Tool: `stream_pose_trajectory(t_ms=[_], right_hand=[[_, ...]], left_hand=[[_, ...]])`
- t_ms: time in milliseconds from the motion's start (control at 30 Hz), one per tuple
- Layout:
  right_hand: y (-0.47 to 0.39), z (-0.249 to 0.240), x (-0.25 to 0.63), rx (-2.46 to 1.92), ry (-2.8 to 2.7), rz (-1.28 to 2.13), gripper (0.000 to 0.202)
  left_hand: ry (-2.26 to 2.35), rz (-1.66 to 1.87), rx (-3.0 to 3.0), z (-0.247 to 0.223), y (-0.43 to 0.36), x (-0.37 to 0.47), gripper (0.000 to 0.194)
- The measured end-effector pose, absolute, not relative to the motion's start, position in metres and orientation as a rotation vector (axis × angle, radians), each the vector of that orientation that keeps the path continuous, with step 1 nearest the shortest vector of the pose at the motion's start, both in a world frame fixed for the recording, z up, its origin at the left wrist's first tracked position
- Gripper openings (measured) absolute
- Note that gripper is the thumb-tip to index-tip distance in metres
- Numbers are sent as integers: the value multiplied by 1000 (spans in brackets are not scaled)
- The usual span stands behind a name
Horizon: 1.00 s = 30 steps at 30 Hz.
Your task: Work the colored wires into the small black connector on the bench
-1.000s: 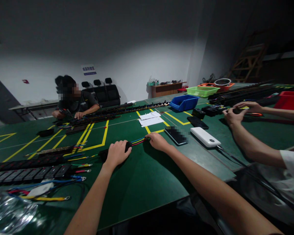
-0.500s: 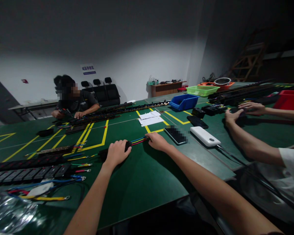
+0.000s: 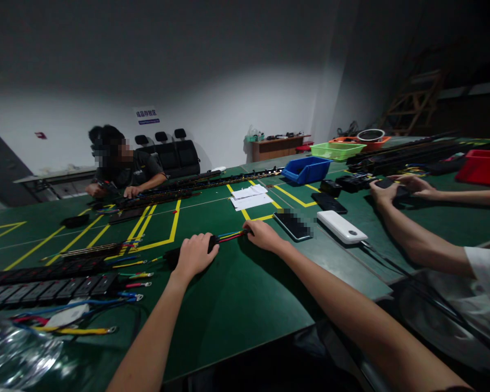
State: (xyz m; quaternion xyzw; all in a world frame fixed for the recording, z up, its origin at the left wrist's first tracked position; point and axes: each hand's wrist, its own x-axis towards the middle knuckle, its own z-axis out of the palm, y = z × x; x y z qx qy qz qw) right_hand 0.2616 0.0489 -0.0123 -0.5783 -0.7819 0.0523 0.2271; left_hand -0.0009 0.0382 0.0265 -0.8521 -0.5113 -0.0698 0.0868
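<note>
My left hand (image 3: 194,253) is wrapped over a dark part (image 3: 172,258) lying on the green table, most of it hidden under the palm. Blue, yellow and red wires (image 3: 230,236) run from its right end. Around the far end of these wires, the fingers of my right hand (image 3: 264,235) are closed in a pinch; the wire tips are hidden. A ring-ended green-yellow lead (image 3: 157,259) shows just left of my left hand.
To the left lie black multi-section strips (image 3: 53,291) with ring-ended wires, and clear plastic (image 3: 16,356). A phone (image 3: 293,225), white power bank (image 3: 342,227), papers (image 3: 251,197) and blue bin (image 3: 307,170) stand right. A co-worker's hands (image 3: 386,191) hold a dark part; another person (image 3: 126,169) works opposite.
My hands stay almost in place, both on the wired part. At right, the co-worker's hands have shifted slightly left, with the dark part now tilted up between them.
</note>
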Motion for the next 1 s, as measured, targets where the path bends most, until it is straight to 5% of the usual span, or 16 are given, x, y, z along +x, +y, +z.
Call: stream_pose_trajectory(t_ms=[667, 1000], right_hand=[[58, -16, 265, -1536, -2200, 169, 8], [57, -17, 267, -1442, -2203, 205, 13]], left_hand=[[-1507, -214, -2532, 25, 39, -2, 46], [-1509, -222, -2536, 23, 40, -3, 45]])
